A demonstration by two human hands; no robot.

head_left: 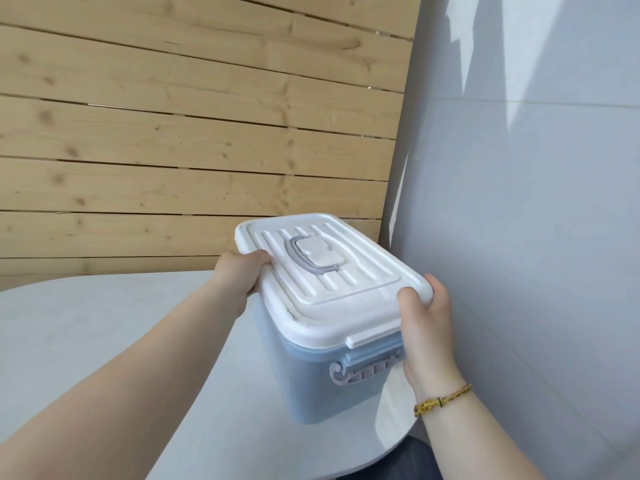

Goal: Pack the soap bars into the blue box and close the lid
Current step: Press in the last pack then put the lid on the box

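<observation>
Box: blue, white lid on; at the table's right edge beside the grey wall. I could not tell whether it was resting or barely lifted. No soap in sight.
Left hand: my fingers curled over the lid's far left rim.
Right hand: thumb on top, fingers wrapped round the near right corner.
Risk: I judged the end latch unclipped; hauling by the lid alone could pull it off, and a nudge rightward could send the box over the edge.
Heading: long axis ran away from me, leaning left; latch end faced me, lid upward.
</observation>
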